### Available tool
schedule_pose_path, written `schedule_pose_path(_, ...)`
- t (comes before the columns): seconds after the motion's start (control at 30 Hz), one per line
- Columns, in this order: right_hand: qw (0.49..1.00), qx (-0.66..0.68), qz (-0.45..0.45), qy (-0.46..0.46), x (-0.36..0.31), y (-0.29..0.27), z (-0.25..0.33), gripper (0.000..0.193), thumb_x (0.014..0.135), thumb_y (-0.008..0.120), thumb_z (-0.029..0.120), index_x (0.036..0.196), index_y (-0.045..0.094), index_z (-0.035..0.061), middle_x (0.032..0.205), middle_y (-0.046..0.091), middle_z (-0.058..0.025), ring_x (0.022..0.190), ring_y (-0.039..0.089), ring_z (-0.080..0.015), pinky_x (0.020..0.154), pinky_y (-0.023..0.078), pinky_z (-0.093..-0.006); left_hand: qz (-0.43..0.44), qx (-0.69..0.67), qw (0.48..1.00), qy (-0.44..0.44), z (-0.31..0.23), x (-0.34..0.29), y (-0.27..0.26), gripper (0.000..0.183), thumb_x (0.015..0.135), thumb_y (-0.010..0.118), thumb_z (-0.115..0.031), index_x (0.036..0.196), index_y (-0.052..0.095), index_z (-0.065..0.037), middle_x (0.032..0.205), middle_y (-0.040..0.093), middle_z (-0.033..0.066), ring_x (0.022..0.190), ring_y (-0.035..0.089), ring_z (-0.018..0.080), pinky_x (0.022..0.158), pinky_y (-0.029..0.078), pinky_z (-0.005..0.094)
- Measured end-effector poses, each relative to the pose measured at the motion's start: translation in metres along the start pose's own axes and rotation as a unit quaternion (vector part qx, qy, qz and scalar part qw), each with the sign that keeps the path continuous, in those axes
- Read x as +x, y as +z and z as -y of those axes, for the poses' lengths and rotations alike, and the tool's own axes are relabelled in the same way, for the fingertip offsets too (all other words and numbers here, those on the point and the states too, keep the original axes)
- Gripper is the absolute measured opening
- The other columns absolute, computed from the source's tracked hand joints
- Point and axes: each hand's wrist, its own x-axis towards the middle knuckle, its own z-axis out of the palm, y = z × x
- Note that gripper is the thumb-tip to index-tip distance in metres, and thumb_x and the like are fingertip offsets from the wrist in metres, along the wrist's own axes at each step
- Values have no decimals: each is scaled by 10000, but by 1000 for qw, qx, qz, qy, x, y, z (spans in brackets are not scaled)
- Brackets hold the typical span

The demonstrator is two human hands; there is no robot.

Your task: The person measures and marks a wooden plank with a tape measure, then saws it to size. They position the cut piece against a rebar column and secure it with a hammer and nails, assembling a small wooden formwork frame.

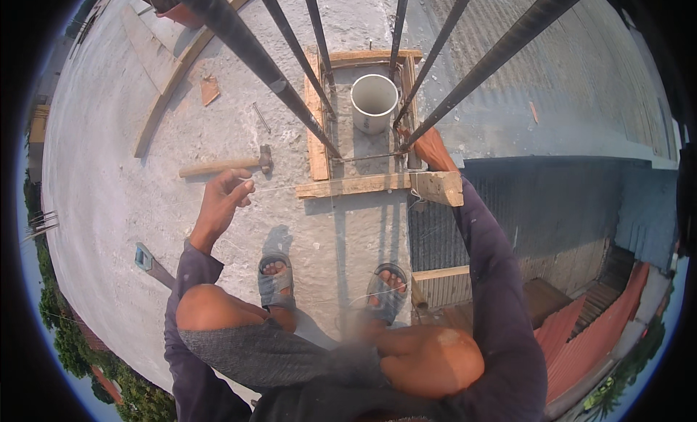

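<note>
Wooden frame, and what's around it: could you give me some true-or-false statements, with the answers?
The white tube stands inside the wooden frame. True.
The hammer lies right of the frame. False: the hammer lies to its left.
The right hand is at the frame's right side. True.
The left hand grips the hammer. False: the left hand appears to pinch a thin string.
Both feet are bare. False: both feet wear sandals.

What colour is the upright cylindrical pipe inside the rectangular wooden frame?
The upright cylindrical pipe is off-white; it shows best in the head view.
</note>
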Motion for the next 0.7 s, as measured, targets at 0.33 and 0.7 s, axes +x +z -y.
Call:
schedule_pose_path(0.33,999,45,-16,-23,13,18,-39,515,919,677,405,1162,724,-46,953,765,-223,918,758,-340,836,551,-441,38,32,998,30,-16,7,8,293,983,730,-212,1163,675,13,929,684,54,795,604,119,719,513,284)
schedule_pose_path(0.7,994,-83,-15,-64,20,13,-45,390,912,625,276,1074,688,-73,1001,675,-375,983,663,-535,831,530,-553,51,125,990,51,-37,35,1,286,974,722,-188,1169,672,16,917,713,84,759,614,128,697,506,286)
